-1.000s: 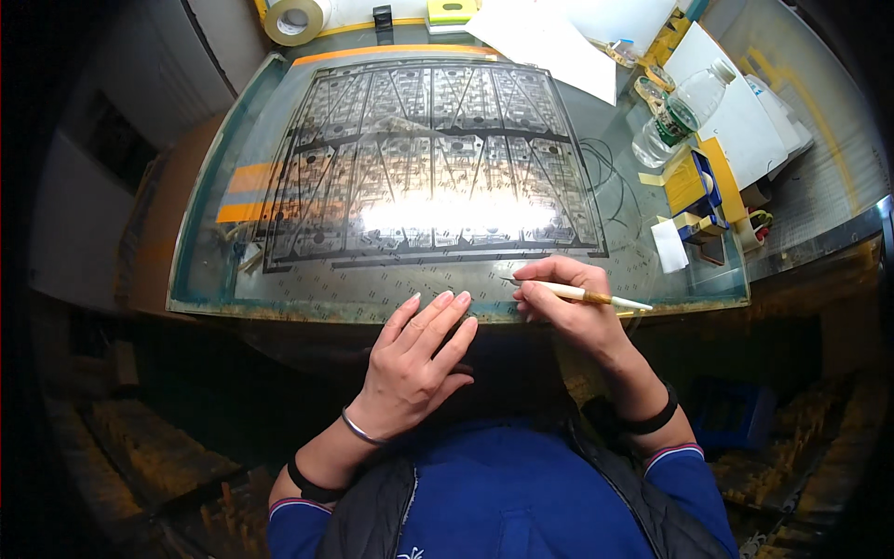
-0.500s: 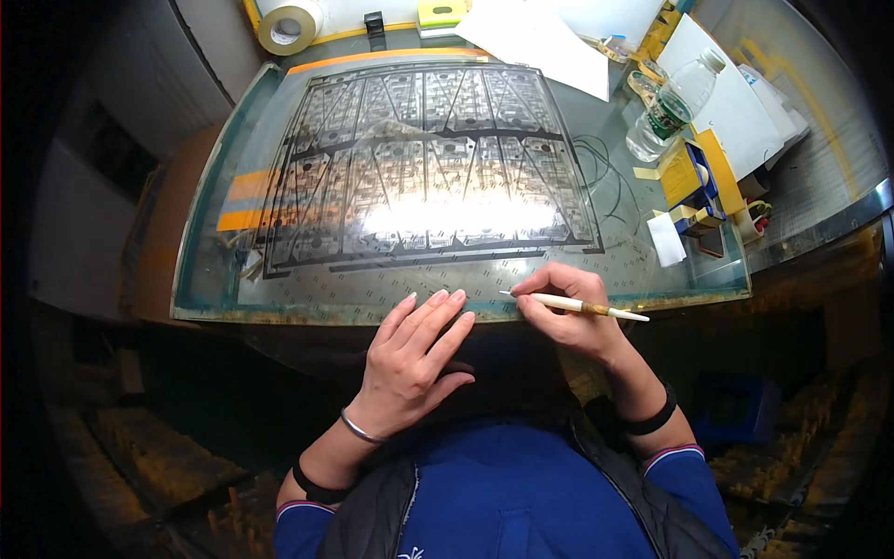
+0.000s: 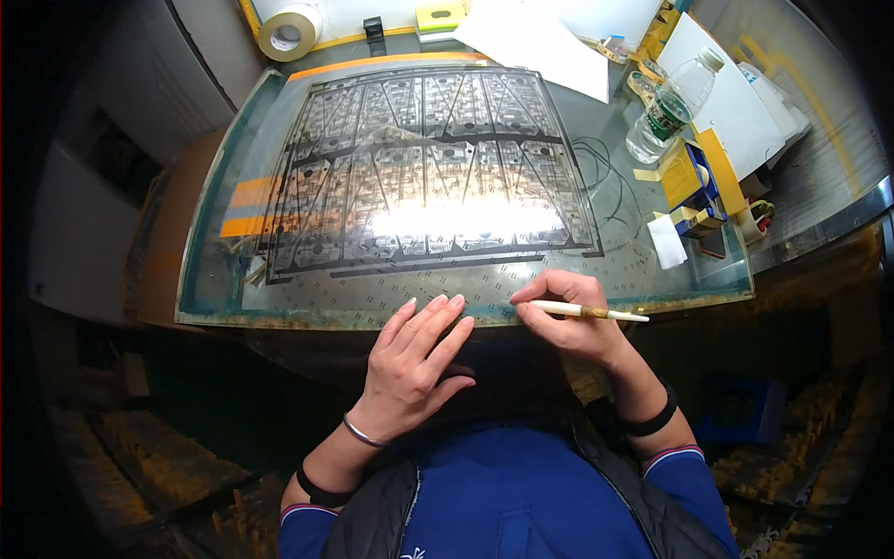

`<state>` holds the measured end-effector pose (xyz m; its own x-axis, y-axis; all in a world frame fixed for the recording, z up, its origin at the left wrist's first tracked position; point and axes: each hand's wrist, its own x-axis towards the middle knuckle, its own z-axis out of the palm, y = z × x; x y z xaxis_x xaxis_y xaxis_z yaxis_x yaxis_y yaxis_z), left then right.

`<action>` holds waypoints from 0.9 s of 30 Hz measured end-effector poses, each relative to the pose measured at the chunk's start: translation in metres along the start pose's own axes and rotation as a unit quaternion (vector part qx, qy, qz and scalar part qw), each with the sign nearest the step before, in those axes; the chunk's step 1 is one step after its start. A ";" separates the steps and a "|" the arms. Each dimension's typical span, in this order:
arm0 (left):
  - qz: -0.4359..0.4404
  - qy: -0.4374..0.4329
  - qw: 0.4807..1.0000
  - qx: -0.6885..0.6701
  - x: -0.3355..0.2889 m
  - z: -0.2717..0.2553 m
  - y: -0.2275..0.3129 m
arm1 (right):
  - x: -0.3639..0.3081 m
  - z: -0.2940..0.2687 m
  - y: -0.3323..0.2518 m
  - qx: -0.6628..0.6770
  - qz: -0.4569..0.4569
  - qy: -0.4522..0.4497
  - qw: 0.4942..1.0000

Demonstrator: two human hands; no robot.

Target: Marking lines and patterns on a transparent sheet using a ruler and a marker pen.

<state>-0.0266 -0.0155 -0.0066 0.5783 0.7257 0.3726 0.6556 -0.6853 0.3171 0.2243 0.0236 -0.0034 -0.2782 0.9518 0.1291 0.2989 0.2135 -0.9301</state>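
Observation:
My left hand (image 3: pixel 413 359) lies with its fingers stretched out over the near edge of a glass-topped light table (image 3: pixel 209 298), holding nothing. Beside it on the right, my right hand (image 3: pixel 575 317) pinches a slim white pen-like tool (image 3: pixel 626 317) with a brass-coloured collar. The tool lies low and slants back over the hand; its working tip is hidden at my fingertips, close to the near edge of the glass. Beyond both hands, a large transparent film with a dark circuit pattern (image 3: pixel 396 168) is spread on the glass, a bright glare across its lower middle.
A roll of tape (image 3: pixel 291 33) and white paper (image 3: pixel 549 47) are at the back. To the right stand a clear bottle (image 3: pixel 675 107), a blue-and-yellow box (image 3: pixel 694 177) and a small white paper piece (image 3: pixel 667 241). Thin dark wire (image 3: pixel 610 177) curls beside the film.
The view has shifted slightly. The tool's thin tip, visible before ahead of my right fingers, is now hidden at the fingertips. My left hand has stayed at nearly the same spot.

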 end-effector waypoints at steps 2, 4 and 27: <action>0.000 0.001 1.000 0.001 0.000 0.001 0.000 | 0.001 -0.007 -0.001 0.005 -0.019 -0.058 0.998; -0.001 0.001 1.000 0.002 0.000 0.000 0.000 | 0.001 -0.012 0.000 0.050 0.032 -0.074 0.996; -0.015 0.037 0.999 -0.037 -0.002 -0.004 -0.019 | -0.005 -0.019 -0.018 0.168 -0.014 -0.063 0.984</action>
<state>-0.0418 -0.0044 -0.0097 0.5198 0.7414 0.4243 0.6329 -0.6679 0.3917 0.2373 0.0188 0.0195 -0.3999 0.9071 0.1317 -0.0222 0.1341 -0.9907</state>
